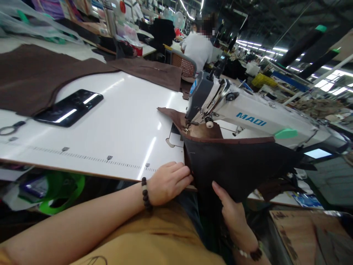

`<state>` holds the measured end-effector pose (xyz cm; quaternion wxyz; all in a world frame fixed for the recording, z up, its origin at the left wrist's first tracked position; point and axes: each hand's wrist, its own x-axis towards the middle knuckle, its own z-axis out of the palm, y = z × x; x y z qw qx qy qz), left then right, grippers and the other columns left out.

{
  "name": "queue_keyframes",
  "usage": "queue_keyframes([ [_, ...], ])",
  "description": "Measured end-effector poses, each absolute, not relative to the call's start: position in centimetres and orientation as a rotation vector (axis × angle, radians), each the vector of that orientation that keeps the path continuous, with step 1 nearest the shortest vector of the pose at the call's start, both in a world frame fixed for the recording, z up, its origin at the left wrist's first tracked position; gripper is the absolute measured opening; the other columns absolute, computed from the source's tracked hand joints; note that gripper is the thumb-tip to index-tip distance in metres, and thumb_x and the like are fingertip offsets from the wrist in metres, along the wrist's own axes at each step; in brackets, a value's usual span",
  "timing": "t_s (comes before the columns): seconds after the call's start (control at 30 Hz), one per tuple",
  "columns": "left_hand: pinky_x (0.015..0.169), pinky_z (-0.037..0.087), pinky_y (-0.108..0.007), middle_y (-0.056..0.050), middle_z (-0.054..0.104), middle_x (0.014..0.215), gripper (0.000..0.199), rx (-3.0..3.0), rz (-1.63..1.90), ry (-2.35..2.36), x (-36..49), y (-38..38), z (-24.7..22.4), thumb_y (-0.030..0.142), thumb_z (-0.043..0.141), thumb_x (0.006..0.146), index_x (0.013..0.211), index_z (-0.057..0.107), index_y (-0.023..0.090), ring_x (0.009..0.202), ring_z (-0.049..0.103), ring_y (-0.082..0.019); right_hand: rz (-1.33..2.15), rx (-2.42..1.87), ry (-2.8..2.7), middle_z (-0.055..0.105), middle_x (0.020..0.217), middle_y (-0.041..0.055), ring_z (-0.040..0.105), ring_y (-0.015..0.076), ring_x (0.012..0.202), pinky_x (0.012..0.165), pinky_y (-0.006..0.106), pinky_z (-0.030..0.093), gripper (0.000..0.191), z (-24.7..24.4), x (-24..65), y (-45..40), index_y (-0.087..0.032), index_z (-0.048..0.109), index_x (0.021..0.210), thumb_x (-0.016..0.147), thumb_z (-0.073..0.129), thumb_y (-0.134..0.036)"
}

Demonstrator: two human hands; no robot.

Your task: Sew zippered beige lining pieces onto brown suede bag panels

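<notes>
A dark brown fabric piece [228,162] hangs over the front edge of the table, its upper edge folded and running under the needle of a white sewing machine [256,114]. My left hand [171,180] is closed at the fabric's left edge, fingers curled and pinching it near the table's front edge. Lower and to the right, my right hand [233,208] grips the hanging part, thumb on the near face and the other fingers hidden behind the cloth.
On the white table [132,125] lie a black phone [70,106] and more brown fabric [33,75]. Scissors or a ring handle [11,128] sit at the left edge. A cardboard box [309,235] stands at lower right. Another person [197,49] sits further back, facing away.
</notes>
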<state>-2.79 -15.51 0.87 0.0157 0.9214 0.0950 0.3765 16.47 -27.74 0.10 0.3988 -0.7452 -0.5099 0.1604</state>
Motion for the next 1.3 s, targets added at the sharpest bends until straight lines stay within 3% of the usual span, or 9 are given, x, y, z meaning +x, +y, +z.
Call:
queue_keyframes([
  [0.17,0.051,0.033,-0.026,0.000,0.048,0.058,0.042,2.777,1.289,0.353,-2.1,-15.2,1.4,0.018,0.027,0.096,0.060,0.049,0.015,0.055,0.040,-0.012,0.350,-1.931,-1.280,0.067,0.093,0.0057,0.059,0.0264,0.095,0.091,0.042,0.045,0.032,-0.5,16.7,-28.5,-0.018,0.071,0.081,0.067,0.055,-0.043],
  [0.47,0.050,0.030,-0.027,0.002,0.051,0.059,0.033,2.802,1.300,0.281,-1.8,-15.3,0.7,0.014,0.032,0.094,0.065,0.049,0.015,0.054,0.041,-0.012,0.385,-2.007,-1.197,0.067,0.093,0.0045,0.058,0.0270,0.098,0.093,0.040,0.044,0.038,0.7,16.6,-28.7,-0.019,0.070,0.084,0.063,0.059,-0.049],
  [0.7,0.050,0.029,-0.028,0.003,0.053,0.061,0.028,2.840,1.307,0.268,-1.5,-15.2,1.1,0.013,0.036,0.092,0.070,0.052,0.015,0.055,0.044,-0.011,0.595,-2.035,-1.014,0.064,0.105,0.0026,0.053,0.0243,0.108,0.098,0.035,0.042,0.051,3.7,15.7,-28.0,-0.018,0.063,0.109,0.069,0.057,-0.050],
  [0.87,0.052,0.032,-0.027,0.002,0.055,0.066,0.025,2.876,1.170,0.261,-1.3,-15.3,1.1,0.015,0.034,0.093,0.079,0.054,0.015,0.058,0.047,-0.011,0.570,-2.082,-1.074,0.065,0.100,0.0003,0.055,0.0250,0.105,0.094,0.032,0.045,0.054,4.3,16.9,-28.3,-0.018,0.066,0.103,0.060,0.064,-0.052],
  [1.0,0.052,0.032,-0.029,0.002,0.057,0.069,0.028,2.884,1.050,0.266,-1.3,-15.5,0.6,0.017,0.034,0.093,0.073,0.053,0.016,0.059,0.047,-0.012,0.590,-2.150,-1.036,0.066,0.096,0.0002,0.058,0.0253,0.100,0.094,0.033,0.045,0.049,3.8,17.6,-28.7,-0.019,0.068,0.097,0.059,0.065,-0.050],
  [1.3,0.050,0.034,-0.027,0.003,0.054,0.062,0.030,2.788,0.948,0.373,-1.4,-15.8,-0.1,0.020,0.031,0.094,0.073,0.053,0.016,0.054,0.048,-0.011,0.676,-2.153,-0.909,0.051,0.123,0.0052,0.043,0.0241,0.120,0.105,0.033,0.033,0.073,4.0,16.7,-27.5,-0.013,0.053,0.121,0.065,0.059,-0.060],
])
